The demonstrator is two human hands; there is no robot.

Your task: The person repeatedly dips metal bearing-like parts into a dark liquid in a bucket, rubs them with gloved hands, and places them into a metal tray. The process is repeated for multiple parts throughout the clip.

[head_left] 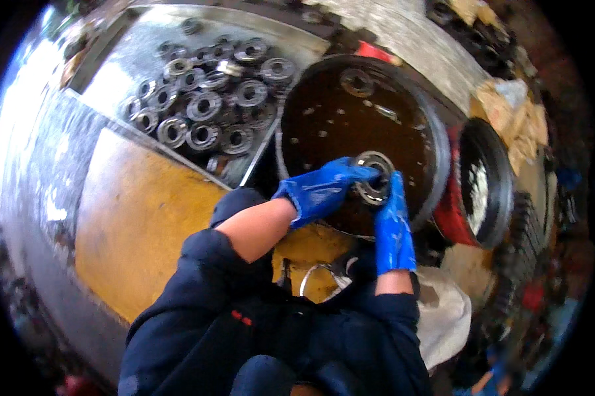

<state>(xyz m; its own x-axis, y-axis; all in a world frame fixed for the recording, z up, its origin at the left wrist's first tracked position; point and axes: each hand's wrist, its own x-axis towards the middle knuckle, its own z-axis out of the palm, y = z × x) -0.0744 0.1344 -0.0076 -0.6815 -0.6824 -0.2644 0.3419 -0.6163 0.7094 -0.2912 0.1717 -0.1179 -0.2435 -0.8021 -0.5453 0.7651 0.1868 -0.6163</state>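
Both my hands wear blue rubber gloves and hold a metal ball bearing (376, 160) between them, over a round drum (441, 155) of dark brown liquid. My left hand (322, 189) grips the bearing's left side, its fingers closed around the edge. On the other side, my right hand (394, 228) presses its fingers along the rim. The gloves hide part of the ring. Another ring (357, 82) shows at the drum's far side. Left of the drum, several similar bearings (203, 105) lie heaped in a metal tray (122, 122).
A red tub (450, 214) with a dark rim and something white inside stands right of the drum. A yellow board (139, 228) lies below the tray. At the right are brown crumpled paper (518, 119), a white sack (446, 317) and a row of dark rings (523, 231).
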